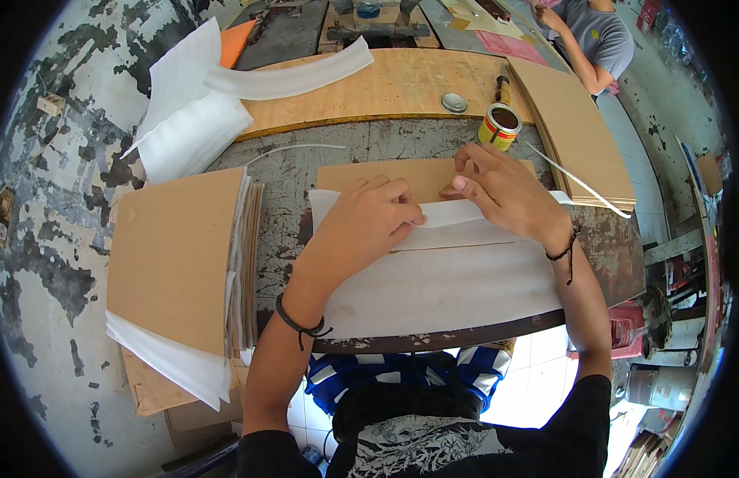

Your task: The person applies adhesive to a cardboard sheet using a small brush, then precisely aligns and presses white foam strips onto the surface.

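White foam, one sheet thin and nearly as wide as the person's reach, makes up the white foam sheet [445,287] at the centre of the worn dark tabletop [393,143]; the places here are read from it. One flat brown cardboard panel [424,170] shows beyond its edge at 12 o'clock. Two bare hands work there. The left hand [365,217], at 11 o'clock, has its fingertips bunched on the white band along the far edge; whether its grip is clamped on the foam cannot be told. The right hand [509,191], at 1 o'clock, bends over the same band, and its grip cannot be told either. Each wrist wears one dark cord bracelet.

At 9 o'clock stands one stack of brown cardboard and white foam layers [174,255], too tight to count. One stack of brown cardboard panels [580,119] lies at 1 to 2 o'clock. Near 12 o'clock are one open yellow-and-red tin [497,135] and one round silvery lid [455,103], the lid on one pale wooden board [393,88]. Two thin white strips lie out, one at 10 to 11 o'clock, one at 2.
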The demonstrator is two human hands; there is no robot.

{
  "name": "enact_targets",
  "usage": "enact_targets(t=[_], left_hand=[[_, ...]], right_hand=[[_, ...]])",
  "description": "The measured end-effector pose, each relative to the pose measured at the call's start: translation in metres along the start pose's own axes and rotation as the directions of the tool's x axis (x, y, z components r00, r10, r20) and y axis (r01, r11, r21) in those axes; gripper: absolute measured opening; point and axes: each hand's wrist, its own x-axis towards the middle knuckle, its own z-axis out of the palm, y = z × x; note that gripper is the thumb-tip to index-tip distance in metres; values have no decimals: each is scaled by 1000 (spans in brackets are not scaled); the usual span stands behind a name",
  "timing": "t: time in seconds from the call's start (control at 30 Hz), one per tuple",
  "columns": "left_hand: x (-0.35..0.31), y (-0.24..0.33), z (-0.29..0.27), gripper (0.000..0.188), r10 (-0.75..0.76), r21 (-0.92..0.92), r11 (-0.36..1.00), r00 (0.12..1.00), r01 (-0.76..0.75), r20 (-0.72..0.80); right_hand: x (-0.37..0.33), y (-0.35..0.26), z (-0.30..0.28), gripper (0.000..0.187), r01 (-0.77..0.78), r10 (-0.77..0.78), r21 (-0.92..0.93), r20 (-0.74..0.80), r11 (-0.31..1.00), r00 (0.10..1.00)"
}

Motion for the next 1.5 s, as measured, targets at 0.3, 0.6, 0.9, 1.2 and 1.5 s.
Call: enact_targets(t=[0.3,0.6,0.9,1.2,1.5], left_hand=[[-1,0,1,10,-4,-2,1000,1000,4,4],[-1,0,0,10,-21,-9,1000,1000,21,11],[6,0,12,47,34,202,979,955,27,-294],[4,-5,40,57,55,377,926,995,-18,-89],[7,-4,33,47,-37,190,981,999,44,-40]], right_hand=[[-1,0,16,47,94,-128,-244,-126,965,984],[0,-9,10,41,51,-103,-317,-152,947,983],[-2,0,-10,31,77,-155,-223,-354,972,922],[9,13,36,50,45,-39,11,-345,999,938],[14,12,42,58,-44,98,181,-297,982,950]])
